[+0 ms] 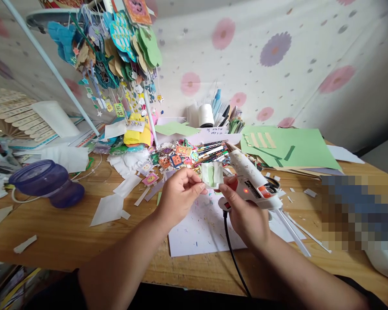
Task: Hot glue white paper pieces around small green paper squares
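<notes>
Two bare forearms (126, 252) nearest, coming in from near left and near right. Two hands, both occupied. Left hand (180, 197): narrow pinch, thumb and fingers on 1 small white-and-green paper piece (212, 174), raised over the middle of the table. Right hand (248, 215): wrapped round 1 white-and-orange glue gun (247, 172), thumb tip at the paper's right edge; can't tell if it presses.

Gun: 1 red light lit, 1 clear glue stick (292, 232) out the back toward near right, 1 black cord (232, 249) running down to the near edge.

Below the hands: 1 white sheet (195, 234), coloured specks on it, on 1 wooden table (148, 269).

Just beyond: heap of small coloured pictures (176, 160), overlapping, no reliable count; several pens (213, 148) to their right.

Far right: 1 big green sheet (313, 148), about 4 pale strips (260, 140) and 3 dark green strips (290, 153) on it.

Left: 1 purple vessel (34, 175). Far left: 1 white roll (56, 118), cluster of hanging paper crafts (123, 36), too tangled to count.
</notes>
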### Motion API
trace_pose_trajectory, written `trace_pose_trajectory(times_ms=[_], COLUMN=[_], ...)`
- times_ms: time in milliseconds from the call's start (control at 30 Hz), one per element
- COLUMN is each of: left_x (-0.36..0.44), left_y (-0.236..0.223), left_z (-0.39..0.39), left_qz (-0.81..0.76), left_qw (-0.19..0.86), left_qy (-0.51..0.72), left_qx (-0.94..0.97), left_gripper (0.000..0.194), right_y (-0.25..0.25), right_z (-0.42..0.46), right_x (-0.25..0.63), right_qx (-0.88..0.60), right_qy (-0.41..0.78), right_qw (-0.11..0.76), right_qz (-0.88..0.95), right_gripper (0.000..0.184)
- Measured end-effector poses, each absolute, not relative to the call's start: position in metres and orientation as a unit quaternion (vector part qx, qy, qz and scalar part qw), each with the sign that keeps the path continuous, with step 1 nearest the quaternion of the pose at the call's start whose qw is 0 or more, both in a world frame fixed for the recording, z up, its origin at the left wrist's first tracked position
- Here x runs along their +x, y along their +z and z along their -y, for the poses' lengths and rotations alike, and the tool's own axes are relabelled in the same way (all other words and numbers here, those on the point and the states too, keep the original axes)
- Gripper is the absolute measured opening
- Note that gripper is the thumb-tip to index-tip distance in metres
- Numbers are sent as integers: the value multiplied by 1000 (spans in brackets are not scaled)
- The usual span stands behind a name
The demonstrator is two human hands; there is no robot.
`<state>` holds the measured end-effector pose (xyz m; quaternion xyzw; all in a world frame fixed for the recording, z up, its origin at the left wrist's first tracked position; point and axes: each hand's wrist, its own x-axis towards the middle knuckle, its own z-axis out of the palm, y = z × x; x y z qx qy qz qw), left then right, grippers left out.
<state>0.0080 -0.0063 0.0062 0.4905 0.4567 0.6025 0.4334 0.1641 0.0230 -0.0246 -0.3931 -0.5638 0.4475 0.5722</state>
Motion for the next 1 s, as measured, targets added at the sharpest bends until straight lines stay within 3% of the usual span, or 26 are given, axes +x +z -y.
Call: trace_pose_trajectory(times_ms=[433, 600, 767, 1000], left_x=[1, 3, 7, 11], left_y=[10, 10, 9, 9], left_z=[2, 2, 4, 7], left_qz=[-429, -439, -427, -435], left_qw=[617, 598, 597, 594], left_qy=[537, 560, 582, 570], left_qx=[382, 368, 350, 364], left_gripper=[30, 27, 24, 23], right_y=[-25, -26, -34, -30], right_z=[-23, -27, -31, -29], right_x=[164, 165, 166, 164], right_qx=[-367, -363, -361, -346], right_qy=[498, 475, 448, 447], right_qw=[547, 541, 543, 548], right_qz=[564, 591, 611, 616], right_gripper=[17, 18, 31, 23])
